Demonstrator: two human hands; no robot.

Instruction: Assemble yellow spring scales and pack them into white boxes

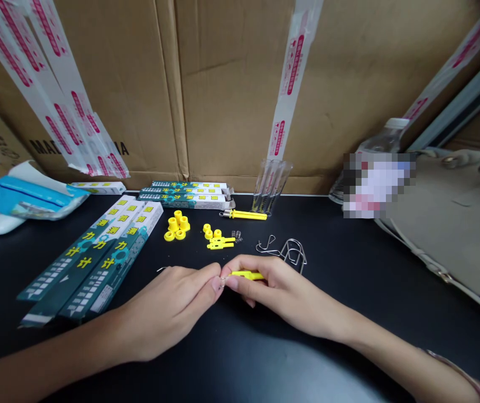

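Low over the black bench (349, 291), the left hand (172, 305) pinches a tiny metal piece against the yellow rod (246, 275) gripped by the right hand (273, 285), fingertips meeting, spare yellow caps (176, 225) within reach.

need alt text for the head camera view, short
Two bare hands meet over a black table: the right hand pinches a thin yellow plastic rod, the left hand touches its tip. Behind lie yellow caps, wire hooks, long green packets and cardboard boxes.

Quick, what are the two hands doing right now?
Left hand: fingers pinched at the tip of the yellow plastic rod.
Right hand: closed, holding that rod.
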